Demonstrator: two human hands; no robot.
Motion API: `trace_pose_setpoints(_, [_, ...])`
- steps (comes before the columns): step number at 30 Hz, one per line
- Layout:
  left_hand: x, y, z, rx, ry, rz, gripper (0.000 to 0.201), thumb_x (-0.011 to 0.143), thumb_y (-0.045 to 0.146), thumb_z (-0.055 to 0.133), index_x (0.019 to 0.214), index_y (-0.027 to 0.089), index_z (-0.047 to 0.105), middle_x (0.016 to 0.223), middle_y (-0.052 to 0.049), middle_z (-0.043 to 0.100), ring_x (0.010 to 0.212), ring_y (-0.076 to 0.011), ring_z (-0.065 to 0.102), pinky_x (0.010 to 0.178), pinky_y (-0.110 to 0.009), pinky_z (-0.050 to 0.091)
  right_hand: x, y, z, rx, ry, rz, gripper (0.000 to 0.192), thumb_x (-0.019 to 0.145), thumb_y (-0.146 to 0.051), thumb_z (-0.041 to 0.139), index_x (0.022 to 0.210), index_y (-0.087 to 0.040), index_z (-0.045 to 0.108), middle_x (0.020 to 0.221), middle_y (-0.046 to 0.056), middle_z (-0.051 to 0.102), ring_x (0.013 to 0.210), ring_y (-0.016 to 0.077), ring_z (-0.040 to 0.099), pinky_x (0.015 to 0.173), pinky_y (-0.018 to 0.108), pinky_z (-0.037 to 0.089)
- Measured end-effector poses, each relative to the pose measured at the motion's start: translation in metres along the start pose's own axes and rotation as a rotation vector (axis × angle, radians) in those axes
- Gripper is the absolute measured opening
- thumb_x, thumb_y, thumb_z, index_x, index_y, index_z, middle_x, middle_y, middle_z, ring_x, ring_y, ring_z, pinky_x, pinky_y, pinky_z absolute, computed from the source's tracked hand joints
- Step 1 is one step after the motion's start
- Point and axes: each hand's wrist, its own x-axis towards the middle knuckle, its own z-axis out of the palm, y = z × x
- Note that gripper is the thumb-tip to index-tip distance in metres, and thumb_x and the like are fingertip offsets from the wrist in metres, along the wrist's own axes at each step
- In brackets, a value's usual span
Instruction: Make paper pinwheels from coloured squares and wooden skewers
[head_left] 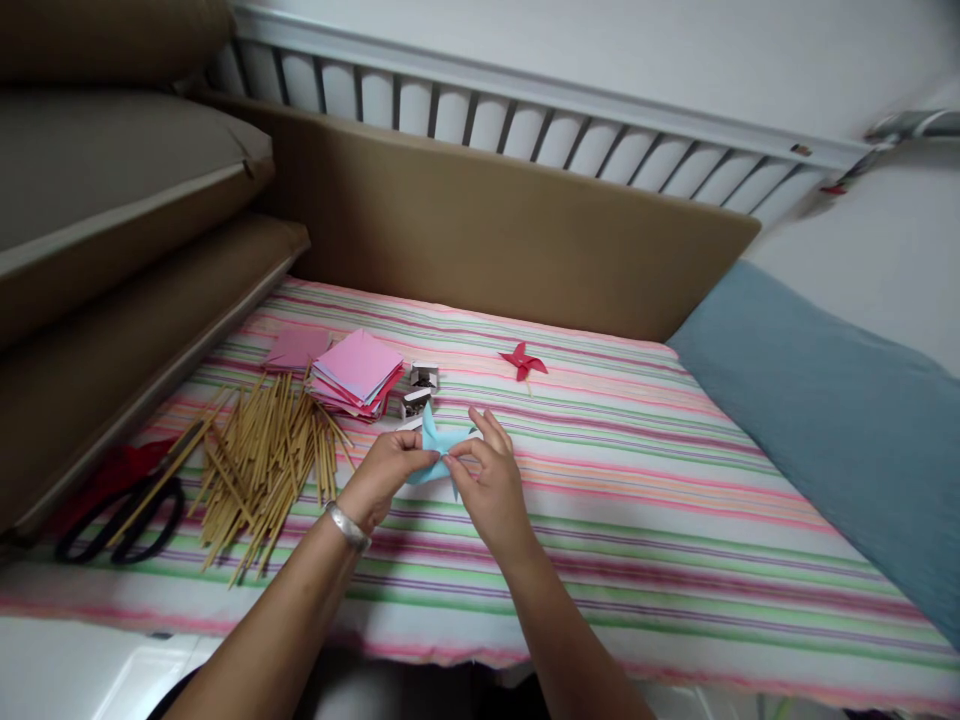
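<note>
Both left hand (384, 472) and right hand (491, 480) pinch blue paper (436, 440) behind the cloth's front edge (427, 645); even pressure should hold folds.

Readable text: none | two small white-and-dark boxes (424, 376), right of pink-topped square paper stack (360, 365): any print too small

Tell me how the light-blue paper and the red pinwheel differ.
Colour: the light-blue paper is pale, the red pinwheel deep red. Place: the light-blue paper is pinched by the left hand and right hand, while the red pinwheel lies on the striped cloth. Both have pointed tips.
</note>
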Motion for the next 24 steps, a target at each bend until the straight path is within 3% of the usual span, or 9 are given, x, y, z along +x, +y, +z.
trace_pose_setpoints(11, [0.001,-0.001,-0.001,0.118,-0.008,0.04,0.018,0.053,0.026,0.069,0.057,0.012,0.058,0.051,0.005,0.048,0.049,-0.0066,0.038,0.052,-0.021,0.026,0.0,-0.004,0.002,0.001,-0.018,0.057,0.004,0.074,-0.018,0.058,0.074,-0.02,0.061,0.133,0.012,0.048,0.13,0.0285,0.031,0.1,0.051,0.032])
trace_pose_setpoints(15, [0.002,-0.002,-0.001,0.293,-0.002,0.088,0.016,0.056,0.024,0.062,0.052,0.014,0.051,0.048,0.007,0.039,0.048,-0.0064,0.031,0.049,-0.022,0.022,0.005,-0.007,-0.009,-0.022,0.016,-0.003,0.034,0.07,-0.017,0.061,0.103,-0.022,0.059,0.13,0.01,0.05,0.126,0.0279,0.037,0.102,0.05,0.031])
trace_pose_setpoints(19, [-0.001,-0.002,0.0,0.436,-0.117,0.129,0.015,0.058,0.021,0.057,0.051,0.016,0.045,0.049,0.008,0.035,0.048,-0.0068,0.028,0.048,-0.023,0.019,0.008,-0.008,-0.02,0.013,-0.199,0.064,0.057,0.068,-0.013,0.059,0.123,-0.024,0.049,0.101,0.005,0.064,0.099,0.0234,0.057,0.088,0.042,0.044])
trace_pose_setpoints(21, [-0.003,-0.003,0.0,0.457,-0.168,0.132,0.015,0.059,0.021,0.056,0.052,0.016,0.045,0.05,0.007,0.035,0.049,-0.0071,0.028,0.048,-0.023,0.02,0.007,-0.007,-0.022,0.055,-0.315,0.1,0.059,0.069,-0.01,0.056,0.125,-0.026,0.048,0.089,0.002,0.065,0.086,0.0199,0.059,0.08,0.037,0.046])
trace_pose_setpoints(24, [-0.002,-0.003,0.0,0.468,-0.209,0.132,0.016,0.061,0.021,0.057,0.051,0.016,0.046,0.05,0.007,0.035,0.049,-0.007,0.029,0.048,-0.023,0.02,0.006,-0.004,-0.021,0.132,-0.364,0.152,0.056,0.069,-0.009,0.053,0.122,-0.027,0.051,0.081,-0.001,0.063,0.075,0.0155,0.058,0.073,0.03,0.046])
